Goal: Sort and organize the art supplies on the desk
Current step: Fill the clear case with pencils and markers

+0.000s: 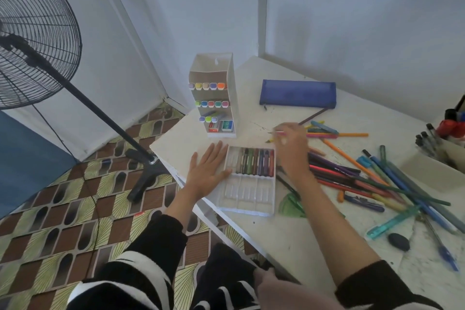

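Note:
A white crayon tray (247, 199) lies near the desk's left edge, its upper row filled with several oil pastels (256, 161) and its lower row bare. My left hand (207, 167) lies flat on the desk, fingers straight, against the tray's left side. My right hand (292, 148) hovers just right of the tray and pinches a thin pink pencil (276, 132) that points left. A heap of coloured pencils and pens (372, 173) spreads to the right.
A white tiered marker stand (214, 98) holds several markers and erasers. A blue pencil case (298, 94) lies behind. A green protractor (290, 205), a dark eraser (398, 241), and pen holders (437, 148) sit to the right. A standing fan (32, 40) is left of the desk.

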`<state>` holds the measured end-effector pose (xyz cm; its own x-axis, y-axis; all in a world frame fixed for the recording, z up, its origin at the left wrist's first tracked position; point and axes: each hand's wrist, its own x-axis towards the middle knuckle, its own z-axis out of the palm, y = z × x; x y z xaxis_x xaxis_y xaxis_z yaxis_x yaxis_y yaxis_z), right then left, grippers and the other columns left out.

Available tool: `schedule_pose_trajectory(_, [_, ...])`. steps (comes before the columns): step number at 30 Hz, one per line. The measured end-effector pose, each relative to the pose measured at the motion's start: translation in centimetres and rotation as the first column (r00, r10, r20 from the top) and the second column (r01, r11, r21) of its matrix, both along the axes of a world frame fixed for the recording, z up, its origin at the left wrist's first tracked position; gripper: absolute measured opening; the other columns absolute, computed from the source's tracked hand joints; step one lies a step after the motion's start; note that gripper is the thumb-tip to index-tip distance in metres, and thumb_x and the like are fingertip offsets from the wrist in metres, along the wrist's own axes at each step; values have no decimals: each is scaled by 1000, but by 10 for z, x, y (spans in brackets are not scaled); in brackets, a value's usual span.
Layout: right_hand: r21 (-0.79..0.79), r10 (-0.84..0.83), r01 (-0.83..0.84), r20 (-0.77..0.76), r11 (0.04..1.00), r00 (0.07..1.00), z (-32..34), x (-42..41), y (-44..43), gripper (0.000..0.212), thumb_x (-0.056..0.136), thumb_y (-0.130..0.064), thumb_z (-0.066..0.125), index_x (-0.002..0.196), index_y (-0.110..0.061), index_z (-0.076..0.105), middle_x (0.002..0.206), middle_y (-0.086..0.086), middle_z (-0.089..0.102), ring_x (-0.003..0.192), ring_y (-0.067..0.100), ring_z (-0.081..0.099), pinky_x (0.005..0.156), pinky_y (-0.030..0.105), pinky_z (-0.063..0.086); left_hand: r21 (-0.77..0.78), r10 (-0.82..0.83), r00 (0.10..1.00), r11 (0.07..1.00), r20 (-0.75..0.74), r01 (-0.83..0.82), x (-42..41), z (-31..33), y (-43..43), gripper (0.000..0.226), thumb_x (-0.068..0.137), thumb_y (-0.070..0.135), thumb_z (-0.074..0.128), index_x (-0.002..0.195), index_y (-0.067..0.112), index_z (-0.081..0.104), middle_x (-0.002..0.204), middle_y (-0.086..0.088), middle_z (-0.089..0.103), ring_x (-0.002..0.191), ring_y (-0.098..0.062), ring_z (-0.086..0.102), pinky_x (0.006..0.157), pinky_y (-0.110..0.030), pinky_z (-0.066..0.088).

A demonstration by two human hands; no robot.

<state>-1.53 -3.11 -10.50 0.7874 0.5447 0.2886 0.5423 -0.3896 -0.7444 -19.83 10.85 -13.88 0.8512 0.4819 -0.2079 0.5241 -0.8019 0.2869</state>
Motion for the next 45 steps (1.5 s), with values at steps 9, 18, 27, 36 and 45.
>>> schedule_pose_trajectory(9, [-567,-183,256,183,783,966,4,93,-48,24,92,-26,56,110,-12,65,108,13,60,110,35,43,89,48,37,27,-14,1000,1000,5,14,0,0,-1,93,64,88,-5,141,37,-21,153,17,-23,140,-1,-23,113,-43,-15])
schedule_pose_trajectory(18, [-179,181,-151,162,972,970,11,59,-33,16,86,-1,58,97,-3,69,100,11,59,87,20,52,76,27,36,14,-6,1000,1000,25,6,-2,2,-2,101,57,92,-12,142,38,-21,154,17,-22,140,-1,-22,114,-44,-15])
schedule_pose_trajectory(27, [-372,763,-673,192,639,618,-1,-15,23,15,89,-1,56,98,-1,67,108,15,54,82,27,58,70,28,43,8,-11,1000,1000,7,11,-2,7,-5,108,53,95,-9,144,37,-19,154,16,-23,141,-1,-22,114,-46,-13])
schedule_pose_trajectory(36, [-351,766,-681,298,643,570,-21,-28,19,46,64,16,70,105,-4,67,108,12,67,93,30,61,80,37,54,25,-16,1000,1000,10,15,-1,3,-3,103,56,95,-5,142,40,-21,154,18,-22,141,0,-22,115,-47,-13])
schedule_pose_trajectory(45, [-413,726,-597,372,687,578,-27,-29,11,57,52,19,74,102,-8,72,118,15,62,104,34,59,82,43,54,25,-13,1000,1000,21,12,-2,2,-3,101,58,93,-11,144,40,-18,155,17,-20,142,-1,-21,114,-46,-13])
